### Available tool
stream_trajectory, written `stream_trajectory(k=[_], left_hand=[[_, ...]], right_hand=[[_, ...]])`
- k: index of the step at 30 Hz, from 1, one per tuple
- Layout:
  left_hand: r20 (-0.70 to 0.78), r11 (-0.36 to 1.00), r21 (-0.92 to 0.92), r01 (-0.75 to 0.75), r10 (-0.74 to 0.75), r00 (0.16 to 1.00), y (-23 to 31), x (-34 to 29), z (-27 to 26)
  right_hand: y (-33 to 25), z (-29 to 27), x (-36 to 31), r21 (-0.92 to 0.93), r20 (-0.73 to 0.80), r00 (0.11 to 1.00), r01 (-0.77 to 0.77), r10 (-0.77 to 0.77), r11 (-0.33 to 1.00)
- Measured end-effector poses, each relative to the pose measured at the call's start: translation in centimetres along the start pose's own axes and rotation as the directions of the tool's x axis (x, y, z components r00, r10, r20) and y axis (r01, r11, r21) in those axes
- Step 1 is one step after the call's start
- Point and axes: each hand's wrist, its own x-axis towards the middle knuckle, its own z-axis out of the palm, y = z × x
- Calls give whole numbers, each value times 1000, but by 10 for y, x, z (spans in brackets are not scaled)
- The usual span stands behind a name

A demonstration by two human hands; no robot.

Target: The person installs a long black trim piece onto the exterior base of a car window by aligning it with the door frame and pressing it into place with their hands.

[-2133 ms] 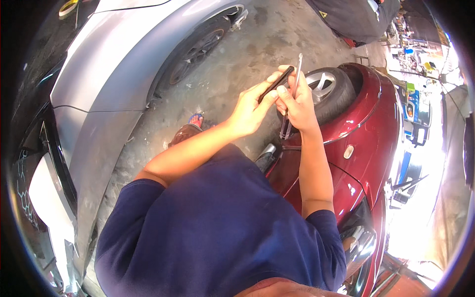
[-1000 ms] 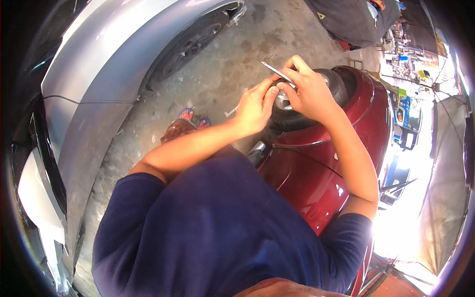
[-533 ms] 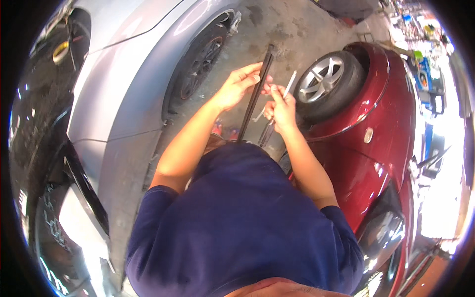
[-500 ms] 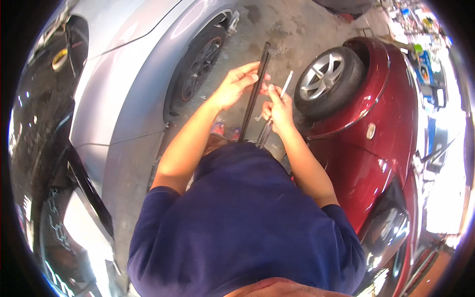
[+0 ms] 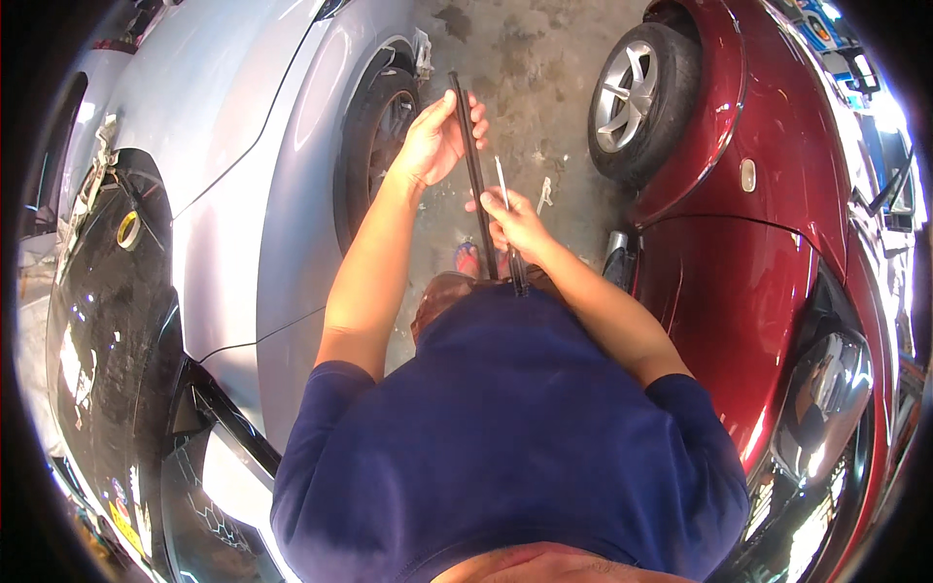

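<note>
My left hand [image 5: 433,144] is closed around a long, thin black strip [image 5: 474,173] near its far end, the thumb on one side and the fingers behind. The strip stands lengthwise in front of my body, its near end by my waist. Lower down, my right hand [image 5: 522,229] grips a screwdriver [image 5: 501,176] with a thin silver shaft pointing away from me. The handle of the screwdriver hangs below the fist, close to my shirt. Fingers of my right hand reach to the strip and seem to touch it.
On the left is a silver car [image 5: 228,185] with a dark wheel [image 5: 374,146]. A roll of tape [image 5: 127,230] lies on its dark windscreen area. A dark red car [image 5: 777,146] stands on the right, its wheel [image 5: 632,97] and mirror [image 5: 824,408] facing the gap. Stained concrete floor [image 5: 544,87] runs between them.
My left hand has moved up toward the strip's far end, away from my right hand. The right hand has come lower with the screwdriver, and the whole view has shifted.
</note>
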Motion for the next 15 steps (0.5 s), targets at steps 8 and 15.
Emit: stream_trajectory(k=[8, 15], left_hand=[[-18, 944, 298, -142, 154, 988, 17, 11, 59], [49, 582, 757, -296, 402, 914, 24, -53, 137]], right_hand=[[-22, -17, -6, 5, 95, 991, 99, -99, 995], [-52, -27, -24, -9, 400, 908, 138, -123, 990]])
